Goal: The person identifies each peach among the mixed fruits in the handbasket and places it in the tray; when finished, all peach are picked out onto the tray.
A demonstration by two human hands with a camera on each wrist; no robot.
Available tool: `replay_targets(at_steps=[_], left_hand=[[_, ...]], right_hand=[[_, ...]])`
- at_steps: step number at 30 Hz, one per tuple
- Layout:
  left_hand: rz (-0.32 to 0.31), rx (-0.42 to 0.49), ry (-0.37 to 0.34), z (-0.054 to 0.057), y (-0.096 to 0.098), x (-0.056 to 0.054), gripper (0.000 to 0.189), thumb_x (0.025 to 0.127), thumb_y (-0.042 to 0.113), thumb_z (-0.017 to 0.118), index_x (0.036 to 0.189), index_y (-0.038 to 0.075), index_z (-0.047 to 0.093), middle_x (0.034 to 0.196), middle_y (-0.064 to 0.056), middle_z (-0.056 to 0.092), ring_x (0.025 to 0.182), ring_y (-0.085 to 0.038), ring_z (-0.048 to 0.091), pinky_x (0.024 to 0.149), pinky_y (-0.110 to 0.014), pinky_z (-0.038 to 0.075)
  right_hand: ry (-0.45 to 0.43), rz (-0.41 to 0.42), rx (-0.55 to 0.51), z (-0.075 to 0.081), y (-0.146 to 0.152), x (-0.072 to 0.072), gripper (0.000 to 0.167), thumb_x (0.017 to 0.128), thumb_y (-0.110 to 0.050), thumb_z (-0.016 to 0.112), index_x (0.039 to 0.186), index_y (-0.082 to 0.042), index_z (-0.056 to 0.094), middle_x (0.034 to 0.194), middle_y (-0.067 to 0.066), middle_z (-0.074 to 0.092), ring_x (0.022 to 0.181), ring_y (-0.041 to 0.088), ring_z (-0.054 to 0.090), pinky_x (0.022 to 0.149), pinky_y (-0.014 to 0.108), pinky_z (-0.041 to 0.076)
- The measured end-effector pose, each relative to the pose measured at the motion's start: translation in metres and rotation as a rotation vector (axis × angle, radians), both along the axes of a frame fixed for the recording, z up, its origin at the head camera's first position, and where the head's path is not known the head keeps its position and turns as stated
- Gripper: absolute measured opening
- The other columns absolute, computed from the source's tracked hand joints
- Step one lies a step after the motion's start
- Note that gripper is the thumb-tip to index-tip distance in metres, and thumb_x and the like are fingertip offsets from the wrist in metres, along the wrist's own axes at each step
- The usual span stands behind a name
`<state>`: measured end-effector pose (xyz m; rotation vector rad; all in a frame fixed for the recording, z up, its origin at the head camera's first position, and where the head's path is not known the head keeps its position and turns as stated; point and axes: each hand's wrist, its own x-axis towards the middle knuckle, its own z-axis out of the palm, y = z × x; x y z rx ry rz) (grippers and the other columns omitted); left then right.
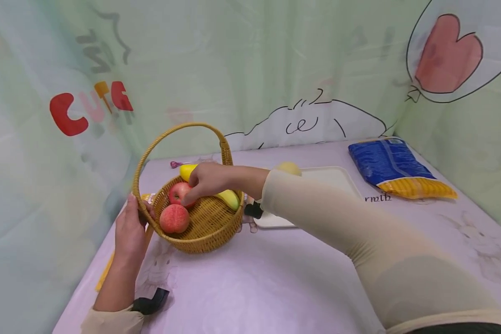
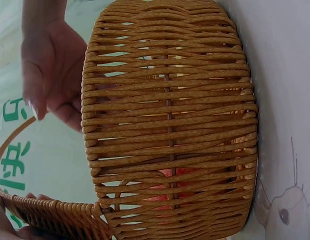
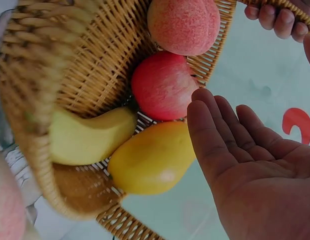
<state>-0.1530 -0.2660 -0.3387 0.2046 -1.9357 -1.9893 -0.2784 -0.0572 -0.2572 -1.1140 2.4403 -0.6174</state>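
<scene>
A wicker basket (image 1: pixel 204 239) with a tall arched handle stands on the table. My left hand (image 1: pixel 131 227) grips the foot of its handle on the left side; in the right wrist view those fingers (image 3: pixel 284 22) curl round the wicker. Over the basket, my right hand (image 1: pixel 210 180) reaches in, its fingers extended and the palm bare in the right wrist view. The fingertips are right by a red apple (image 3: pixel 162 86) and a yellow mango (image 3: pixel 152 159). Also inside lie a pink peach (image 1: pixel 174 219) and a yellow-green banana (image 3: pixel 92 136).
Right of the basket lies a white tray (image 1: pixel 334 178) with a pale yellow round fruit (image 1: pixel 289 167), partly behind my right sleeve. A blue and yellow bag (image 1: pixel 394 162) rests at the back right. Printed fabric walls (image 1: pixel 250 69) surround the table.
</scene>
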Motion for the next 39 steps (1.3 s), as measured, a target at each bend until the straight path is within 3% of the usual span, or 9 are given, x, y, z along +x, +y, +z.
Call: replay_targets(at_steps=[5,10,13,19,23,29,39], left_hand=[[0.004,-0.031,-0.038,0.001,-0.001,0.000,0.060,0.107,0.061,0.035,0.112,0.003,0.053,0.095,-0.002,0.054,0.095,-0.017,0.050,0.088,-0.019,0.047],[-0.008,-0.035,-0.057,0.002,-0.001,0.000,0.063,0.106,0.064,0.035,0.114,0.003,0.052,0.099,-0.004,0.054,0.098,-0.018,0.050,0.091,-0.019,0.047],[-0.013,-0.023,-0.048,0.002,-0.001,-0.001,0.064,0.107,0.062,0.036,0.115,0.000,0.051,0.097,-0.003,0.055,0.097,-0.018,0.050,0.091,-0.019,0.047],[-0.017,-0.028,-0.038,0.000,-0.002,-0.002,0.060,0.107,0.062,0.035,0.111,0.005,0.053,0.095,-0.002,0.055,0.098,-0.020,0.051,0.091,-0.020,0.047],[-0.017,-0.035,-0.040,-0.002,-0.001,-0.002,0.065,0.107,0.062,0.034,0.114,-0.001,0.051,0.093,0.000,0.055,0.096,-0.017,0.051,0.091,-0.020,0.046],[-0.019,-0.039,-0.021,-0.002,-0.002,-0.003,0.058,0.109,0.059,0.034,0.108,0.004,0.054,0.090,0.002,0.056,0.094,-0.017,0.052,0.090,-0.021,0.046],[-0.013,-0.050,-0.032,-0.001,-0.003,-0.004,0.063,0.108,0.061,0.033,0.110,0.002,0.053,0.092,0.000,0.055,0.095,-0.017,0.051,0.090,-0.021,0.046]], right_hand=[[-0.027,0.033,0.000,-0.004,-0.017,-0.005,0.046,0.090,-0.049,0.075,0.071,-0.016,0.050,0.069,-0.006,0.035,0.067,0.009,0.029,0.062,0.024,0.026],[-0.057,0.041,-0.005,-0.011,-0.032,-0.007,0.048,0.090,-0.048,0.076,0.069,-0.019,0.046,0.066,-0.007,0.031,0.064,0.007,0.029,0.061,0.024,0.025],[-0.041,0.061,0.007,-0.015,-0.040,-0.008,0.043,0.091,-0.048,0.076,0.069,-0.019,0.053,0.064,-0.009,0.036,0.065,0.006,0.035,0.061,0.022,0.029],[-0.021,0.080,0.057,-0.023,-0.054,-0.009,0.041,0.091,-0.050,0.074,0.081,-0.011,0.066,0.066,-0.007,0.046,0.070,0.008,0.045,0.062,0.021,0.034],[-0.005,0.082,0.093,-0.026,-0.061,-0.007,0.041,0.091,-0.050,0.075,0.078,-0.013,0.063,0.068,-0.006,0.047,0.070,0.009,0.047,0.061,0.021,0.035],[0.035,0.090,0.124,-0.030,-0.069,-0.006,0.043,0.091,-0.051,0.075,0.073,-0.015,0.059,0.065,-0.006,0.043,0.065,0.009,0.043,0.059,0.021,0.033],[0.061,0.133,0.181,-0.031,-0.074,-0.006,0.034,0.093,-0.047,0.075,0.087,-0.014,0.065,0.076,-0.005,0.052,0.075,0.011,0.049,0.064,0.022,0.038]])
